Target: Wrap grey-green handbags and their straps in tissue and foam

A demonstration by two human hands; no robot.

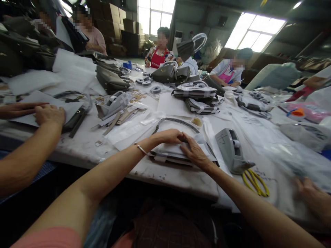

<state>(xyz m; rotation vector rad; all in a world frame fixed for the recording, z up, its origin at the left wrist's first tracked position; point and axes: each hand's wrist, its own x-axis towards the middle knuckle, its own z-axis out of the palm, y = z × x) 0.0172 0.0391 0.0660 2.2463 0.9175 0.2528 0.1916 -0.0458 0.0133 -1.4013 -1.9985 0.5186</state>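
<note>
A flat handbag [169, 159], partly covered in white wrapping, lies in front of me at the table's near edge. Its dark handle [178, 120] arches away from me, with clear plastic around it. My left hand [172, 135], a bracelet at its wrist, bends its fingers down over the bag's middle. From the right, my right hand [196, 152] rests on the wrapping with curled fingers. The fingertips of both hands meet, and what they pinch is hidden. Right of the bag stands a grey tape dispenser [231, 151]; yellow-handled scissors [255, 182] lie beside it.
At left, a co-worker's hands [49, 115] press a white sheet on another bag. Another person's hand [311, 196] touches plastic sheeting [284, 144] at right. Stacked wrapped bags [195, 93], a second tape dispenser [113, 105] and strips of card lie further back. Several people sit beyond.
</note>
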